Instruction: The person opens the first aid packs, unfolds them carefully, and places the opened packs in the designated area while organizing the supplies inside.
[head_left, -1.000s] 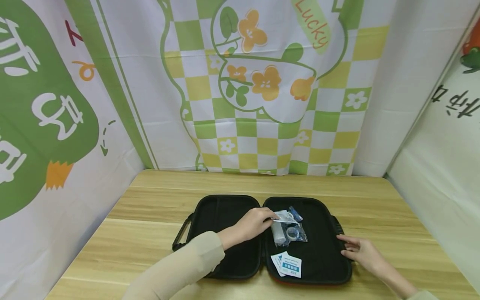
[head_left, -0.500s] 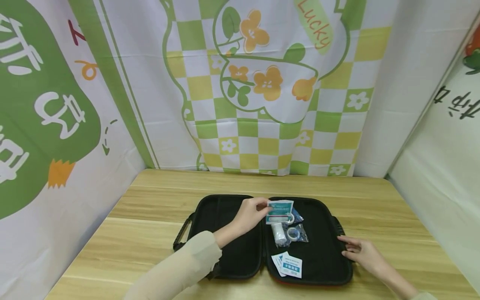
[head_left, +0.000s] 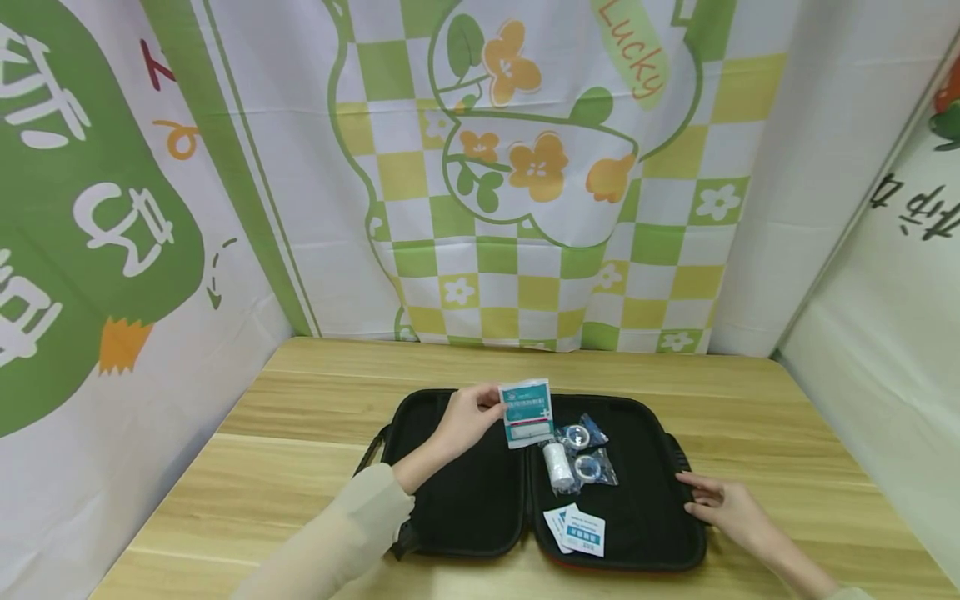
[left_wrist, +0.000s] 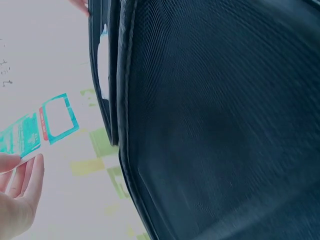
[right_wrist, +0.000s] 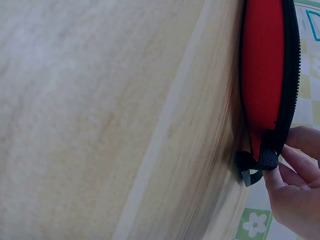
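My left hand (head_left: 467, 421) pinches a flat teal-and-white packet (head_left: 528, 414) by its edge, raised over the hinge of the open black case (head_left: 630, 533). In the left wrist view the packet (left_wrist: 59, 118) shows a white window and a red stripe, between thumb and fingers. My right hand (head_left: 723, 508) grips the case's right rim; in the right wrist view the fingers sit at the zipper beside a black strap (right_wrist: 267, 159) on the red shell (right_wrist: 262, 65). In the right half lie a white roll (head_left: 558, 467), two bagged tape rolls (head_left: 588, 469) and white-and-blue sachets (head_left: 583, 531).
The left half (head_left: 465, 517) of the case lies open on the wooden table (head_left: 300, 417), a carry handle (head_left: 372, 450) at its outer side. Printed curtains (head_left: 525, 275) hang along the table's back and sides.
My left hand has lifted the packet off the bagged rolls and carried it up and left, its printed face turning into view. The right hand stays at the case rim.
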